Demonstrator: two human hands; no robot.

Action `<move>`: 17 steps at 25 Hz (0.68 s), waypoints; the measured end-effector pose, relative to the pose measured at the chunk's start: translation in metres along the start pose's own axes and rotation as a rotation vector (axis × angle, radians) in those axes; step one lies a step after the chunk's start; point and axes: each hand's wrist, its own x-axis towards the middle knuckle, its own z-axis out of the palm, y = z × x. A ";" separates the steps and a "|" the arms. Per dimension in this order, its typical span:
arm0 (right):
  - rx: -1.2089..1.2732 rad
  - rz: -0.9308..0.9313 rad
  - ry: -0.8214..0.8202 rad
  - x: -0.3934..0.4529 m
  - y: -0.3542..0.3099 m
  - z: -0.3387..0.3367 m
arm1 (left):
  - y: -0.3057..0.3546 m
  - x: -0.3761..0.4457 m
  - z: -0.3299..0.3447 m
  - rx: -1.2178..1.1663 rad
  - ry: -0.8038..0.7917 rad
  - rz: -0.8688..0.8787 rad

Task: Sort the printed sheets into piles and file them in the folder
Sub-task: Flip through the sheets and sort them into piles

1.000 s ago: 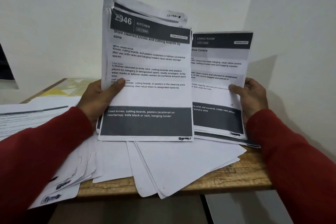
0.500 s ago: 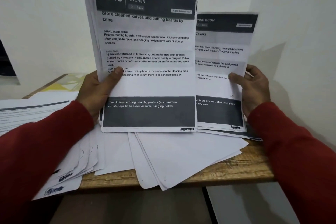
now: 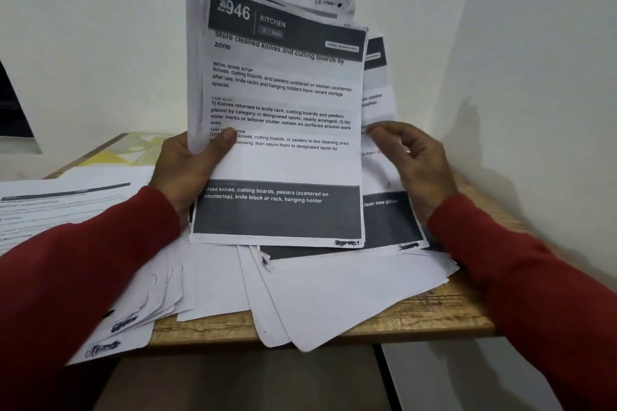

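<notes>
My left hand (image 3: 190, 163) grips a stack of printed sheets (image 3: 283, 103) upright, thumb on the front page headed "KITCHEN". Behind it on the right stands a second sheet (image 3: 379, 157), mostly hidden by the stack. My right hand (image 3: 414, 160) pinches that sheet's right edge between thumb and fingertips. Both sets of sheets stand with their lower edges on loose sheets (image 3: 334, 294) spread face down on the wooden table (image 3: 434, 320). No folder can be made out with certainty.
Another pile of printed sheets (image 3: 66, 203) lies at the left of the table, with more overlapping sheets (image 3: 133, 320) hanging over the front edge. A yellow patterned surface (image 3: 123, 150) shows at the back left. White walls close in behind and to the right.
The sheet in my right hand has slid left behind the stack, so much less of it shows. My right hand has moved left and its grip has become a fingertip pinch.
</notes>
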 end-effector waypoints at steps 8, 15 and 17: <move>0.120 0.165 -0.003 -0.003 0.002 0.006 | 0.004 -0.004 0.004 -0.010 -0.079 0.002; 0.139 0.185 -0.102 -0.004 0.003 0.010 | 0.005 -0.004 0.003 -0.053 -0.092 0.001; 0.151 0.193 -0.073 -0.005 0.003 0.010 | 0.005 -0.004 0.004 -0.045 -0.088 -0.002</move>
